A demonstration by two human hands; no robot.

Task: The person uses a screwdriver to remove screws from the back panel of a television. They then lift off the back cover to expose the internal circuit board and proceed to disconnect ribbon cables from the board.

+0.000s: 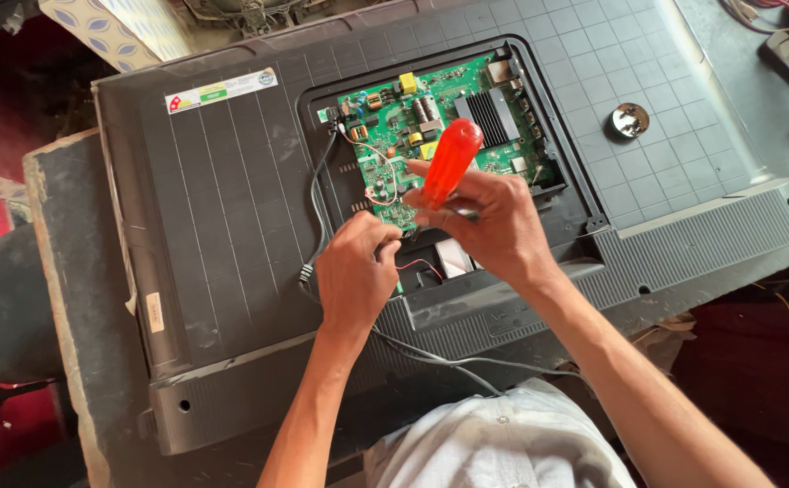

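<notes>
A flat-panel television (232,226) lies face down across a dark worktable (69,298), its grey gridded back cover taking up most of the view. An opening in that cover exposes a green circuit board (431,126) with a black finned heat sink (492,116), yellow components and thin red and white wires. A black cable (318,212) runs from the board's left edge down the cover and off the lower edge of the set toward the person's light shirt (503,443).

The right hand (489,221) is clenched around a screwdriver with an orange-red handle (449,163); the handle sticks up and away from the fist, tilted toward the heat sink, while the shaft points down toward the lower edge of the board (the tip is hidden behind the fingers, so where it meets the board cannot be told). The left hand (354,271) sits just beside and below the right, its fingers curled and pinched at the board's lower left corner, near a red wire (426,267); whether it grasps anything cannot be told.

A small round metal part (629,119) rests on the cover, well apart to the right. A striped sticker (223,89) sits near the cover's upper left.
</notes>
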